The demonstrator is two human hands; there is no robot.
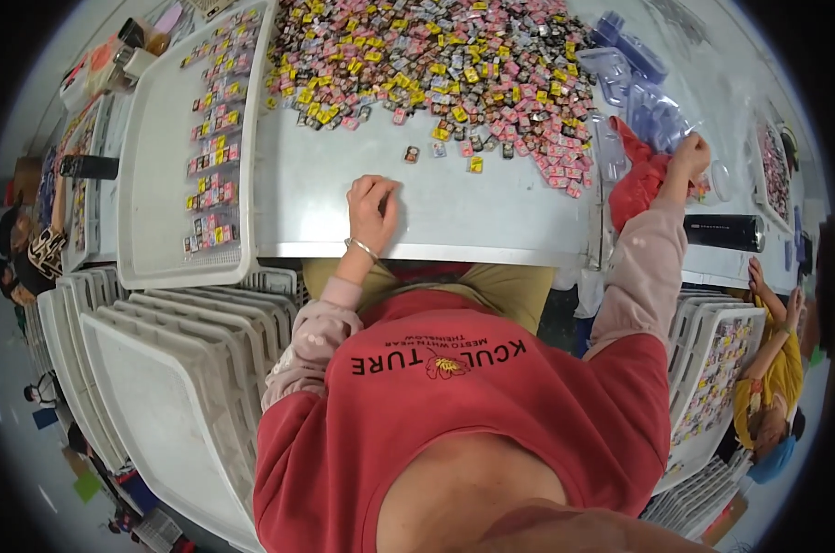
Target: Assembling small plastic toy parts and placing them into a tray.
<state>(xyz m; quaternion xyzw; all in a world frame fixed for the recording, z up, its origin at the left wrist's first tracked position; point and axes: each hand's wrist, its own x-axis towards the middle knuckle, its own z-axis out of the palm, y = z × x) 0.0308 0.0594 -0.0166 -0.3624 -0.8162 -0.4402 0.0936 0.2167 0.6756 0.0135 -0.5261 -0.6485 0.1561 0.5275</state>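
Observation:
My left hand rests near the front edge of the pale worktable, its fingers curled in and no object showing in them. Stretched out to the right, my right hand has its fingers closed at the edge of a clear plastic tray; the exact grip is partly hidden. Below that wrist lies a crumpled red plastic bag. A large heap of small pink, yellow and black packets covers the far part of the table, with several strays at its near edge.
On the left stands a white crate with rows of packets in clear trays. Stacked crates flank me on the left, more on the right. A black bottle lies at the right. A co-worker in yellow is beyond.

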